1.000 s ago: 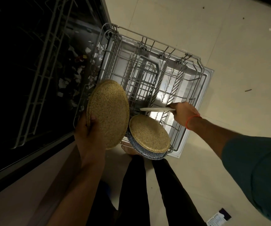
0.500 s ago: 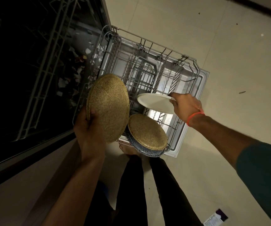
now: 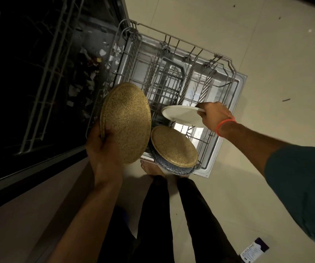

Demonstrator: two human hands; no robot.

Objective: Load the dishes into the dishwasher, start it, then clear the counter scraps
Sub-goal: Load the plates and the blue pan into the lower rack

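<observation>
The left hand (image 3: 105,149) grips a big gold plate (image 3: 126,122), thumb curled over the near rim w/ the other fingers hidden behind it, so the plate stands tilted up just past the thumb. The right hand (image 3: 212,118) pinches a white plate (image 3: 181,115) at its right rim, fingers clamped on the edge, & the plate sticks out flat to the left of the fingers, up over the rack (image 3: 171,80). The rack is pulled out over the open door (image 3: 234,111). Below the white plate, near the right fingers but not touching, a small gold plate (image 3: 173,146) leans in the rack's near corner on a blue speckled dish (image 3: 166,164). An orange band (image 3: 225,124) is on the right wrist. Left of the left hand it's dark inside the washer, w/ an upper rack (image 3: 54,59) & bits of white & red scraps (image 3: 94,61) seen there. Bare feet (image 3: 151,169) & black pants (image 3: 171,215) are on the floor (image 3: 276,63). A small packet (image 3: 254,251) lies on the floor at bottom right, w/ writing too blurry to read for sure.
</observation>
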